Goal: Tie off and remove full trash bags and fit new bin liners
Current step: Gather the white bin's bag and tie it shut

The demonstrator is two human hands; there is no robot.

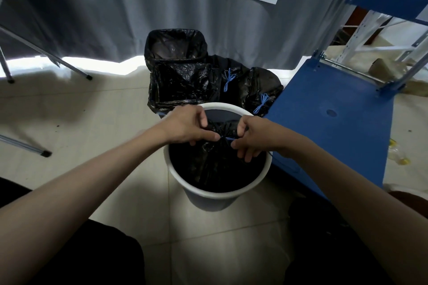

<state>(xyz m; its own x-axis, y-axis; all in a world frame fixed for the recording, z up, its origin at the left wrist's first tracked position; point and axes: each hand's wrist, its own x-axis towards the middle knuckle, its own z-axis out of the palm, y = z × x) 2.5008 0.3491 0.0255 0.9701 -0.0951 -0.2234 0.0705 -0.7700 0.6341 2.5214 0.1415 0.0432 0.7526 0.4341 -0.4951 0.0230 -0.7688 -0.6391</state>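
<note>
A round white bin [176, 174] stands on the tiled floor right in front of me. Inside it sits a black trash bag [214, 164], its neck gathered at the top. A thin blue drawstring [228, 138] crosses the gathered neck. My left hand [187, 128] pinches the string and bag neck from the left. My right hand [251, 135] pinches the other end from the right, fingers curled. Both hands hover above the bin's opening.
Behind the white bin stands a square bin fitted with a black liner [176, 44]. Two tied black bags with blue strings [228, 80] [261, 90] lie beside it. A blue cart platform [335, 122] sits close on the right. Grey curtains hang behind; metal legs [44, 152] stand left.
</note>
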